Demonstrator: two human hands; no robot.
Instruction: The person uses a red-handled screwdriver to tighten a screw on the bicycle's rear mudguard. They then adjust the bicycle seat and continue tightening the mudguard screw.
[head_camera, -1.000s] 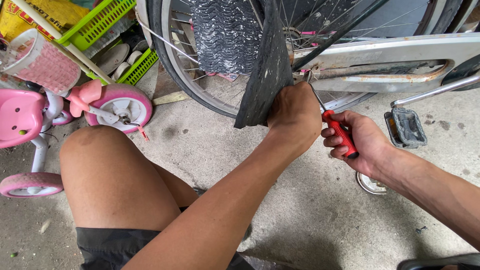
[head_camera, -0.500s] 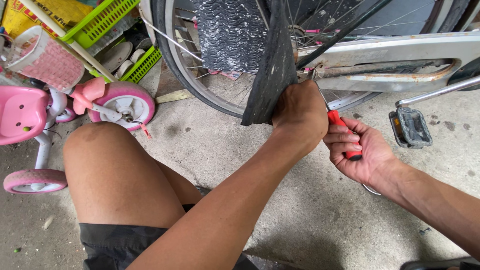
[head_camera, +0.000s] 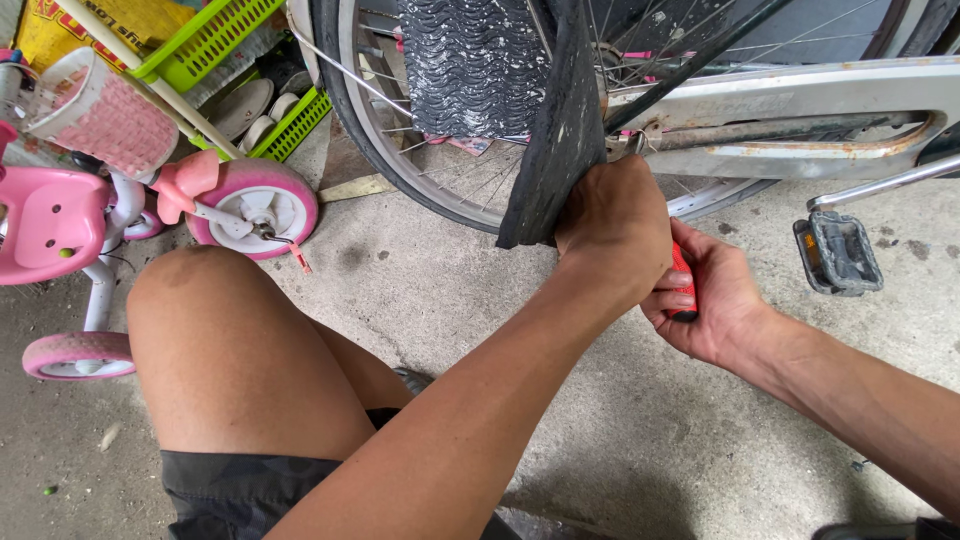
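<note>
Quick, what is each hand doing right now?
Left hand: closed, gripping the black tyre flap by the bicycle wheel.
Right hand: closed around a red-handled tool.

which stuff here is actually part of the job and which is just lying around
In use: left hand gripping the black tyre; right hand holding the red-handled tool; bicycle wheel.

Lying about: pink tricycle; green baskets; pedal.
</note>
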